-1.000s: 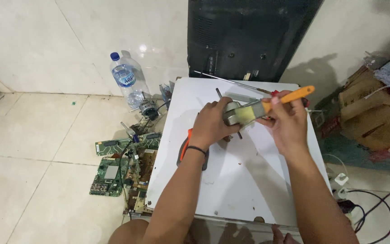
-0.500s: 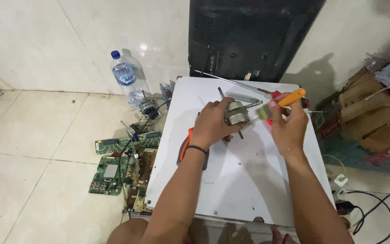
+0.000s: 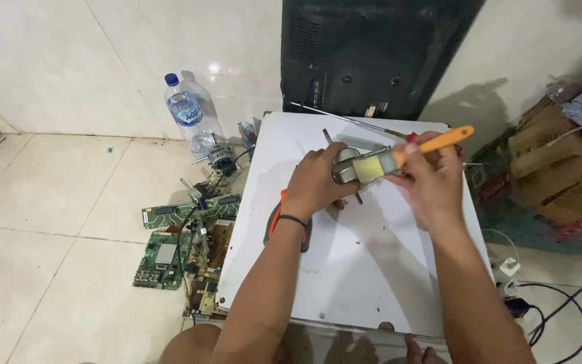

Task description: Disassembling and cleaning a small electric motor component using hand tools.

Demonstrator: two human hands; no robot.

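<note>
My left hand (image 3: 314,180) grips a small metal motor (image 3: 343,165) with a thin shaft, held just above the white panel (image 3: 365,269). My right hand (image 3: 432,182) holds a paintbrush with an orange handle (image 3: 444,139); its pale bristles (image 3: 377,166) lie against the motor's side. Orange-handled pliers (image 3: 277,216) lie on the panel under my left wrist. A long thin rod with a red grip (image 3: 351,121) rests along the panel's far edge.
A black television back (image 3: 372,54) leans on the wall behind the panel. A plastic water bottle (image 3: 190,114), another small motor (image 3: 222,156) and green circuit boards (image 3: 176,243) lie on the tiled floor at left. Cardboard boxes (image 3: 560,175) and cables (image 3: 547,303) sit at right.
The brush has swung back across the motor, its handle lifting up to the right after dipping half a second ago. My left hand keeps its hold on the motor in much the same place.
</note>
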